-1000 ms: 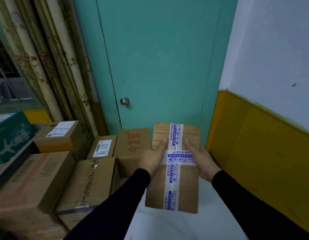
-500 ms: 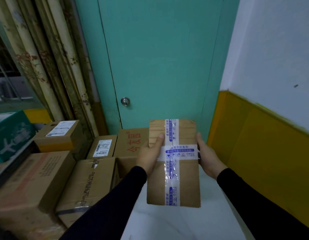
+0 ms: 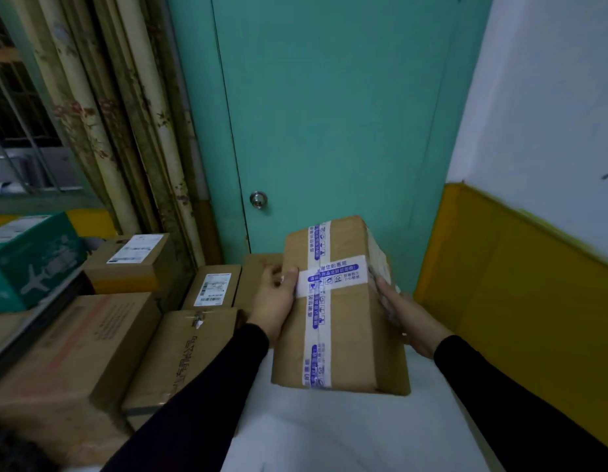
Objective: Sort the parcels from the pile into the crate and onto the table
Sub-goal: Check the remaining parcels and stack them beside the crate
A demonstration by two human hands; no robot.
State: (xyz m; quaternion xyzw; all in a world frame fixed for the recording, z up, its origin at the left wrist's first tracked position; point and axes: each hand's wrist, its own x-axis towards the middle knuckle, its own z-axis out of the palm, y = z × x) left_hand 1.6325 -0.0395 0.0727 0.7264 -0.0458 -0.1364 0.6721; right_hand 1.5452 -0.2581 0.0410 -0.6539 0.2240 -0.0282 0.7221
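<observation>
taped cardboard parcel [image 3: 343, 308] held up over white table [image 3: 330, 434], left hand [image 3: 275, 301] thumb pinching its left edge, right hand [image 3: 403, 316] fingers cupping the right side, box pile [image 3: 125, 335] at left

You're in a back storage corner or parcel room, not a shop front. Stacked cardboard boxes [image 3: 74, 352] with shipping labels [image 3: 212, 289] fill the left side, a green printed carton [image 3: 33, 260] beside them. Closed teal door [image 3: 330, 124] with a round knob [image 3: 258, 199] straight ahead. White wall with a yellow lower band [image 3: 520, 294] on your right, old floral curtain [image 3: 101, 107] over a barred window [image 3: 20, 137] on your left.
</observation>
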